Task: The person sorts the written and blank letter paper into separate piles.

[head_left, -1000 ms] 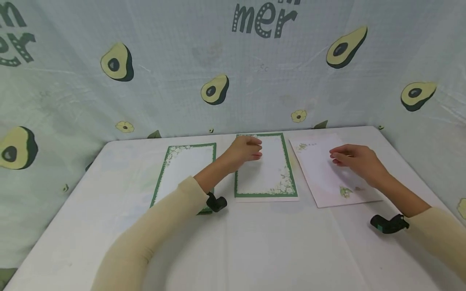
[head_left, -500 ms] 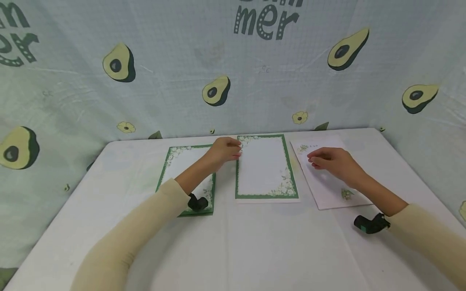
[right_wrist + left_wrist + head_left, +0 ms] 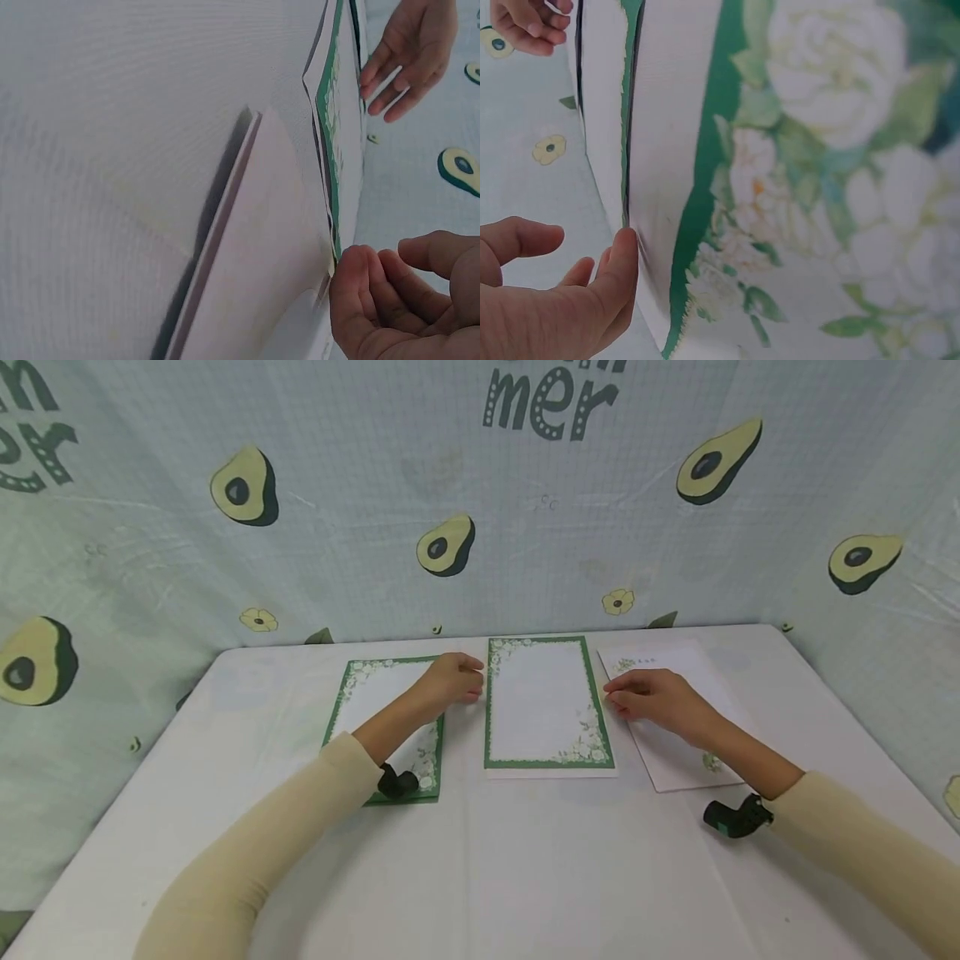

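Note:
A white sheet of letter paper with a green floral border (image 3: 540, 706) lies in the middle of the table. My left hand (image 3: 448, 681) is at its left side, with the fingertips right by the edge and the thumb held apart in the left wrist view. On the opposite side, my right hand (image 3: 660, 700) has its fingertips at the right edge, and its thumb stands away from the bent fingers (image 3: 352, 285). A similar green-bordered pad (image 3: 375, 689) lies partly under my left forearm. A pale pink pad of letter paper (image 3: 667, 768) lies beneath my right hand and forearm.
A white cloth covers the table (image 3: 525, 860). Behind it hangs a pale curtain (image 3: 337, 560) printed with avocados and flowers. Each wrist carries a small black camera, such as the one on the right wrist (image 3: 735, 818).
My left hand has moved left from over the middle sheet to its left edge. My right hand has come left from over the pink pad to the sheet's right edge.

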Available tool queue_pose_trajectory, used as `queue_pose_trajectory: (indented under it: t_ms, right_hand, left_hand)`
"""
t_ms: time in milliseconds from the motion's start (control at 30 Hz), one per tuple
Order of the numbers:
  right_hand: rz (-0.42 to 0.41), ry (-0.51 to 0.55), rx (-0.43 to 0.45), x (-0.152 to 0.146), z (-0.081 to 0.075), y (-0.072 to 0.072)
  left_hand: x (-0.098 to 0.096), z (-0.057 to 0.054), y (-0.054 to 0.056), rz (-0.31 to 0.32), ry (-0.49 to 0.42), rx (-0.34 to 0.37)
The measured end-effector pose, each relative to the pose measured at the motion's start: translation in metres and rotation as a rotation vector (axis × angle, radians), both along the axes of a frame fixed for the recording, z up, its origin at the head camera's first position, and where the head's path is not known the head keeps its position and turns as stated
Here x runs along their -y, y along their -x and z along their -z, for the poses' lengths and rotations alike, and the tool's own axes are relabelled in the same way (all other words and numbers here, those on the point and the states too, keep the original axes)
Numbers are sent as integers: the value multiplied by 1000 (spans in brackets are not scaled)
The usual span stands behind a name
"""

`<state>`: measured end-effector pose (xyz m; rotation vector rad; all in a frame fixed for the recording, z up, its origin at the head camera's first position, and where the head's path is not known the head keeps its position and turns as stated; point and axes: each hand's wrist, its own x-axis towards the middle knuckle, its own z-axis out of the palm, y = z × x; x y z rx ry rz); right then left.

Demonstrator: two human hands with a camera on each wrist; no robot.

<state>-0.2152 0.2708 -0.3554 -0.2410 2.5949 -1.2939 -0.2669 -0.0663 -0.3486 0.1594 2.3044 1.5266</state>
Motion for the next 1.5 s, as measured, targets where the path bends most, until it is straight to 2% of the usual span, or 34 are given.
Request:
queue_pose_trajectory:
  t_ms: [200,400,500,633,800,1033,1200,1500]
  right_hand:
    - [-22,-45,43,9,0,9]
    - [-35,-32,119,9,-2,23]
    - [-44,-4,161,9,-4,27]
    - [-64,42,209,8,-5,30]
    - [-72,90,235,7,-4,31]
    - [-49,119,272,11,-3,33]
    - [-26,140,302,12,-1,34]
    - [-12,176,300,11,0,33]
  left_hand:
    - [5,-1,-2,15,-6,53]
    - [1,-2,5,-24,-117,138]
    - [-2,1,11,-48,-171,176]
    - [-3,4,16,-65,-200,216]
    - [-4,4,16,-83,-212,246]
    - [-2,6,13,-59,-205,212]
    - [-5,6,13,-78,-180,182]
    - [-13,3,11,-87,-94,81]
